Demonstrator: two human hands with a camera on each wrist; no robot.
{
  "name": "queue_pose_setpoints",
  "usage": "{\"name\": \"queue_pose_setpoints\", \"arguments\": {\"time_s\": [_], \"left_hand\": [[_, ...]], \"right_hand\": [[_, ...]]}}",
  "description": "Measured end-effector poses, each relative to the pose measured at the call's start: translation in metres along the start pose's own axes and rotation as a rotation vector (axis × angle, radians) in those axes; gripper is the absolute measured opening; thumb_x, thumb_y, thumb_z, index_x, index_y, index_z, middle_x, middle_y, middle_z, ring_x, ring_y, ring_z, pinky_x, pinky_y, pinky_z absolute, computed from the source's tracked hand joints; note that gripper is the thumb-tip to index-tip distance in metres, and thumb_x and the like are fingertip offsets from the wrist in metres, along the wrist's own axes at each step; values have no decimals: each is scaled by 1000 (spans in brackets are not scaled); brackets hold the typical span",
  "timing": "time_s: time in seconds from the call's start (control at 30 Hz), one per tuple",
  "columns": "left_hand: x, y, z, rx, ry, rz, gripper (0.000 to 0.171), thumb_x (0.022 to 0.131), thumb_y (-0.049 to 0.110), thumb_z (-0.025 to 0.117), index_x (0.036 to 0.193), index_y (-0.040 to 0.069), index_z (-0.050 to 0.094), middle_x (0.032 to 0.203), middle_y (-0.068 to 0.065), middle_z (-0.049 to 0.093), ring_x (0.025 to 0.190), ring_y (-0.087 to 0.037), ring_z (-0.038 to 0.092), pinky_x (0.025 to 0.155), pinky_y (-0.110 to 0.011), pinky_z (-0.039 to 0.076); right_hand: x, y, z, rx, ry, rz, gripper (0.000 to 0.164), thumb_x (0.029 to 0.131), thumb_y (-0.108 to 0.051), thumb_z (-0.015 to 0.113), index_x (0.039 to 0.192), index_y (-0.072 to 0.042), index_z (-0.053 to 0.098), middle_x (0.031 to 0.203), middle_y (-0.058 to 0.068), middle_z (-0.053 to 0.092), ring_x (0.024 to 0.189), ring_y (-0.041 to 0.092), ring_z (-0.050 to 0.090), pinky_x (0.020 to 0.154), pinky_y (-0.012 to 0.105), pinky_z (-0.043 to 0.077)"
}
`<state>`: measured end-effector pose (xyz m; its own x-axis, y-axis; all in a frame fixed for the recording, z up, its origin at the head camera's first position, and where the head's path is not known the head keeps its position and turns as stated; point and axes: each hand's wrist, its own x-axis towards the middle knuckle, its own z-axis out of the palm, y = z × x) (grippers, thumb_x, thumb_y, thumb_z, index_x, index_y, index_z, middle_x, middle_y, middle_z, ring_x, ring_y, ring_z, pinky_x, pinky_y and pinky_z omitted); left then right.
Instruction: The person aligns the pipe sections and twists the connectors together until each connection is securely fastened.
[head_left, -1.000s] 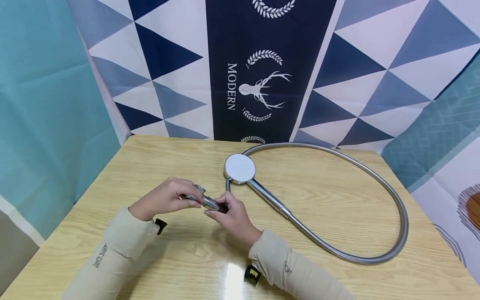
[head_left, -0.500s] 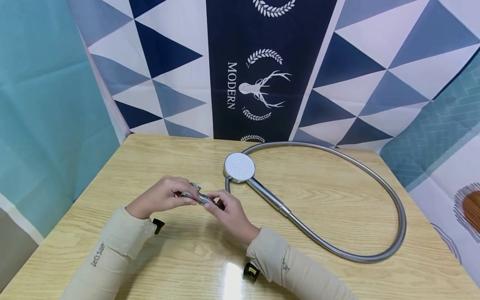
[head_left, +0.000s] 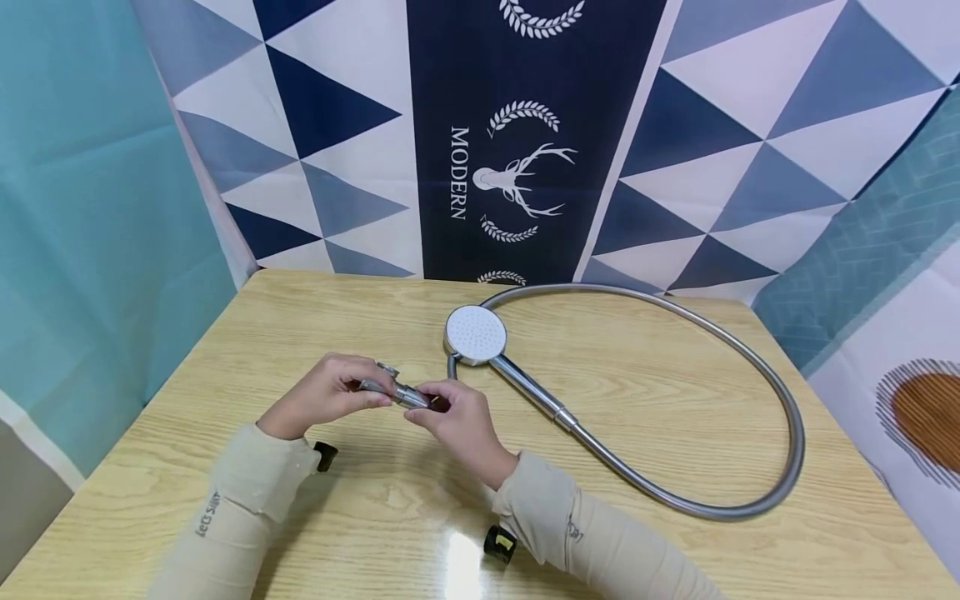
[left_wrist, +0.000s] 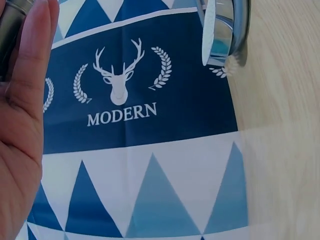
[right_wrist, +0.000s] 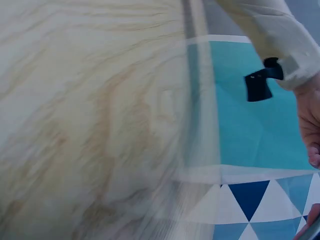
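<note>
In the head view my left hand point(head_left: 326, 393) grips the left part of a small chrome fitting point(head_left: 411, 397), whose short lever-like piece juts up beyond the fingers. Thumb and fingers of my right hand point(head_left: 467, 423) pinch the fitting's other end, which they partly hide. A chrome shower head point(head_left: 476, 335) lies just beyond, white spray face up. Its metal hose point(head_left: 585, 288) loops round on the right and comes back from behind the head toward my right hand, where its end is hidden. The left wrist view catches my left hand's palm point(left_wrist: 22, 130) beside the dark fitting.
The wooden table point(head_left: 337, 533) reaches back to a patterned cloth point(head_left: 352, 142) on the wall. A teal cloth point(head_left: 90, 233) hangs at the left. Black wrist-camera mounts point(head_left: 500, 543) stick out from the sleeves close above the tabletop.
The right fingers have shifted left along the fitting and taken a fresh pinch on it. Both hands have moved slightly left. Shower head and hose lie as before.
</note>
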<state>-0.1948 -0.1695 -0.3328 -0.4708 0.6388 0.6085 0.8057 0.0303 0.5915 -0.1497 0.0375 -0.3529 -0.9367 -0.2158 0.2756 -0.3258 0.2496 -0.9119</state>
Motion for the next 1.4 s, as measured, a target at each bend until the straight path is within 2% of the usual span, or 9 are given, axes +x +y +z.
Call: {"name": "queue_pose_setpoints", "arguments": {"time_s": [0.2, 0.37, 0.5, 0.67, 0.83, 0.97, 1.17, 1.3, 1.4], "left_hand": [[-3, -5, 3, -53, 11, -19, 10, 87, 9, 68, 87, -1, 69, 80, -12, 66, 62, -9, 51, 53, -23, 44], [-4, -6, 4, -70, 7, -17, 13, 88, 13, 67, 87, 0, 69, 80, -11, 66, 60, -8, 50, 51, -22, 43], [-2, -7, 5, -85, -5, -2, 10, 87, 12, 68, 88, 1, 68, 80, -11, 66, 58, -9, 47, 49, -23, 41], [1, -7, 5, -80, -12, 4, 11, 87, 12, 68, 88, 1, 69, 80, -10, 67, 58, -8, 47, 50, -23, 41], [3, -4, 1, -31, -18, 46, 17, 89, 20, 67, 89, 3, 69, 79, -8, 66, 55, -9, 46, 49, -19, 40], [2, -3, 1, -44, -34, 67, 13, 87, 15, 68, 88, 2, 69, 78, -9, 66, 54, -10, 47, 48, -19, 40], [2, -2, 2, -32, -51, 77, 11, 87, 13, 68, 87, 2, 69, 78, -10, 67, 56, -10, 50, 49, -19, 42], [2, 0, 1, -32, -55, 62, 14, 89, 17, 66, 88, 4, 69, 79, -8, 66, 57, -10, 50, 50, -19, 43], [2, 0, 1, -42, -51, 61, 14, 90, 17, 65, 89, 3, 69, 79, -8, 66, 57, -10, 50, 50, -20, 42]], "right_hand": [[-1, 5, 1, -156, -24, -202, 17, 84, 0, 71, 99, 9, 68, 81, 12, 63, 68, 12, 53, 58, 21, 46], [-3, 8, 3, -133, -4, -191, 31, 81, -1, 74, 108, 8, 63, 86, 10, 59, 67, 12, 55, 58, 21, 47], [-5, 9, 3, -87, 50, -191, 30, 76, 1, 79, 101, 4, 63, 88, 8, 57, 67, 11, 56, 58, 21, 49], [-3, 12, 0, -116, 61, -326, 21, 75, 4, 78, 93, 4, 68, 84, 10, 59, 67, 14, 55, 58, 21, 49], [2, 11, -4, -233, -37, -414, 14, 85, -3, 71, 94, 6, 66, 81, 9, 57, 68, 15, 50, 59, 21, 45], [4, 12, -5, -267, -119, -405, 9, 91, -3, 62, 93, 6, 65, 78, 7, 55, 67, 13, 48, 59, 22, 43], [5, 13, -5, -118, -180, -288, 13, 95, 0, 55, 96, 9, 64, 74, 10, 54, 64, 7, 45, 57, 23, 41], [3, 10, -3, -49, -163, -199, 26, 87, -2, 69, 108, 7, 55, 85, 11, 56, 65, 5, 45, 56, 22, 42], [3, 11, 0, -62, -91, -252, 34, 76, 3, 78, 99, 3, 53, 84, 11, 56, 63, 6, 47, 55, 21, 44]]}}
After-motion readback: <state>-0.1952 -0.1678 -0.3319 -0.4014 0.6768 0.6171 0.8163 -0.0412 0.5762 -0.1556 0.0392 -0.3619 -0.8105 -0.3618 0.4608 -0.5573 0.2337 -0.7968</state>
